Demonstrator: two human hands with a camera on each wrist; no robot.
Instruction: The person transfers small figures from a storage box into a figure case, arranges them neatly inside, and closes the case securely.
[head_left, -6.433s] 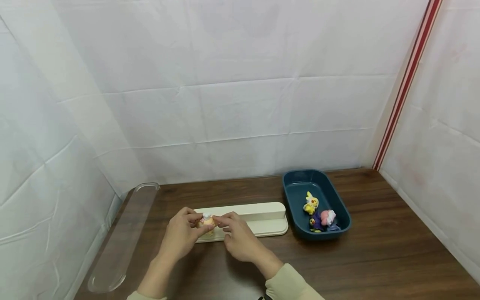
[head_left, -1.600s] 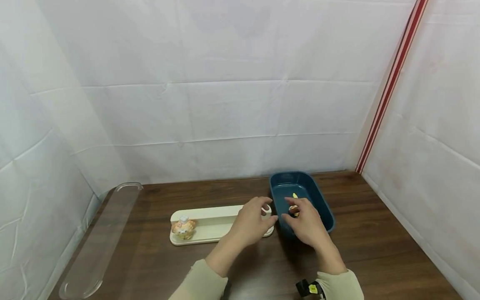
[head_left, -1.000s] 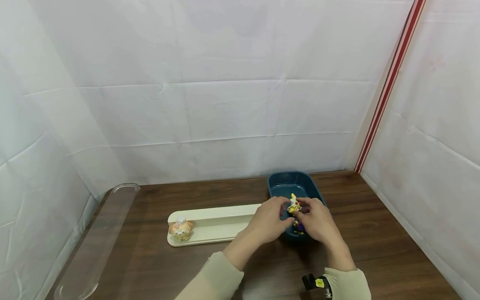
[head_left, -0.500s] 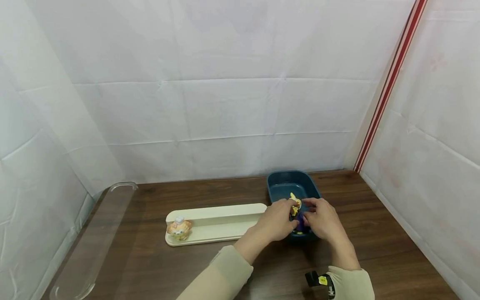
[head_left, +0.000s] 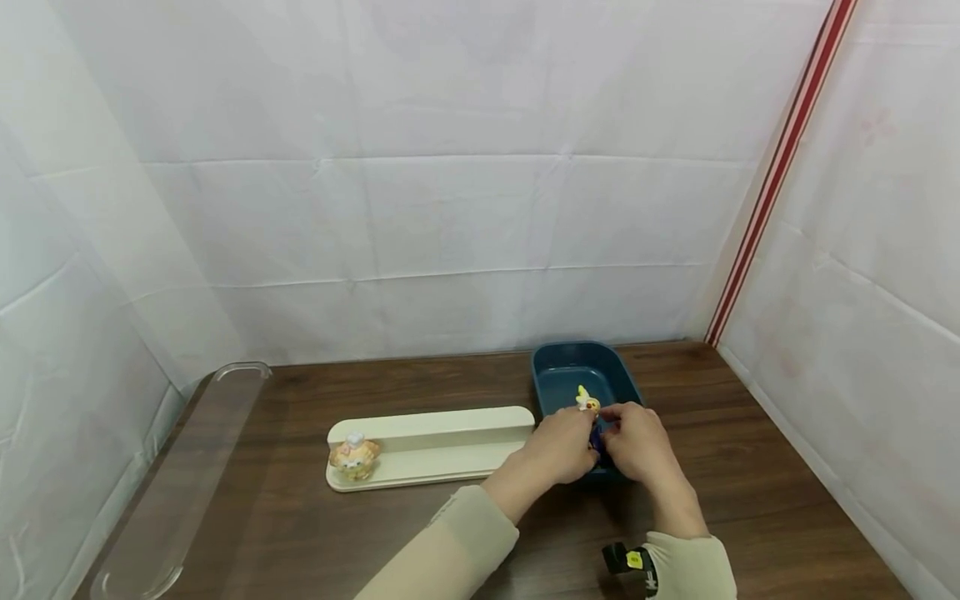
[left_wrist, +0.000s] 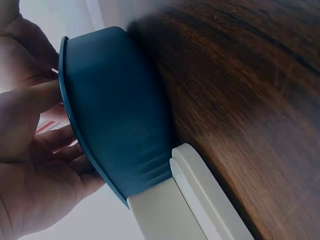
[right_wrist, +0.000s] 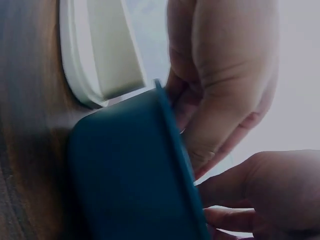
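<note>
Left grip and right grip reach into a dark teal bin, fingertips mostly hidden; from here I cannot tell whether either pinches anything. Just beyond the left grip: one figurine, white and yellow, pointed yellow top showing, lower part covered. Between both grips: a dark blue-purple item, only a sliver visible.

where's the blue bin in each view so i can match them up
Head: blue bin right of centre, partly covered.
Left wrist: blue bin left of centre.
Right wrist: blue bin lower middle, cut off by bottom edge.
Shared landmark: the cream tray, beside it in all three.
</note>
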